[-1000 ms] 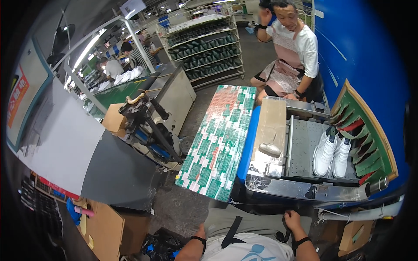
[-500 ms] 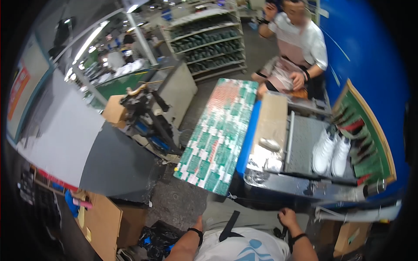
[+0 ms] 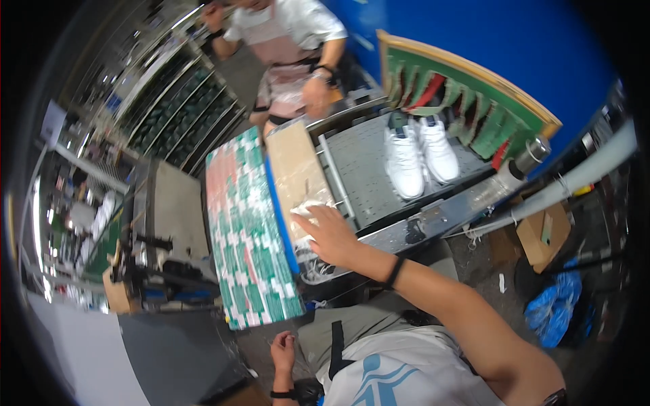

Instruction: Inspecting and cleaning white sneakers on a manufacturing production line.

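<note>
My right hand reaches over the brown covered board on the workbench. Its fingers are stretched out, at the edge of a small whitish lump whose kind I cannot make out; whether they touch it is unclear. Low by my lap, my left hand has its fingers curled in, and nothing shows in them. A pair of white lace-up sneakers stands side by side on the grey bench plate, beyond my right hand.
Left of the board stands a long panel covered in green and white labels. A co-worker sits at the far end. Behind the sneakers leans a green wood-framed board with hanging strips. Blue plastic bags lie at lower right.
My view has swung to the right. My right hand has gone from my lap out over the brown board, its fingers opening. My left hand stays low near my lap.
</note>
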Tool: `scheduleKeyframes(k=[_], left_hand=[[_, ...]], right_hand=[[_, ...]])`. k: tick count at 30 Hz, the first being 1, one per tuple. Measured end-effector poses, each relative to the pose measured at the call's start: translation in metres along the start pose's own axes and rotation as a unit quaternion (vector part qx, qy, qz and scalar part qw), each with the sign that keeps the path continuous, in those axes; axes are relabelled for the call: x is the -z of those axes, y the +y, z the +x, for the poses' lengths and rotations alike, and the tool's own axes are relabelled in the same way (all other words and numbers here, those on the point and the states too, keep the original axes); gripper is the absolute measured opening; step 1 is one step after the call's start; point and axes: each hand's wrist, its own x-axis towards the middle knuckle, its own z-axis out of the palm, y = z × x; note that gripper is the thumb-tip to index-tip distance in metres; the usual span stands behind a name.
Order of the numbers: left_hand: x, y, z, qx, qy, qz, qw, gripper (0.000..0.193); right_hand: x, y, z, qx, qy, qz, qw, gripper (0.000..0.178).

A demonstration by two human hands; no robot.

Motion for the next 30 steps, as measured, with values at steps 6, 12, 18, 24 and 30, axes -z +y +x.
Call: scheduleKeyframes(k=[6, 12, 18, 24, 30], left_hand=[[-0.039, 0.118, 0.023, -0.098, -0.049, -0.022, 0.994, 0.024], [-0.074, 0.237, 0.051, -0.134, -0.078, -0.115, 0.981, 0.021], [-0.189, 0.347, 0.129, -0.274, -0.196, -0.058, 0.940, 0.027], [-0.353, 0.411, 0.230, -0.253, -0.141, 0.133, 0.948, 0.077], [-0.436, 0.446, 0.249, -0.137, -0.244, 0.003, 0.960, 0.070]], right_hand=[[-0.091, 0.078, 0.017, -0.102, -0.116, -0.094, 0.984, 0.049], [-0.004, 0.057, 0.013, -0.140, -0.014, 0.183, 0.973, 0.041], [0.172, 0.130, -0.097, -0.212, 0.193, -0.043, 0.957, 0.031], [0.173, 0.205, -0.165, -0.354, 0.241, -0.046, 0.903, 0.035], [0.178, 0.200, -0.162, -0.324, 0.232, -0.108, 0.911, 0.044]])
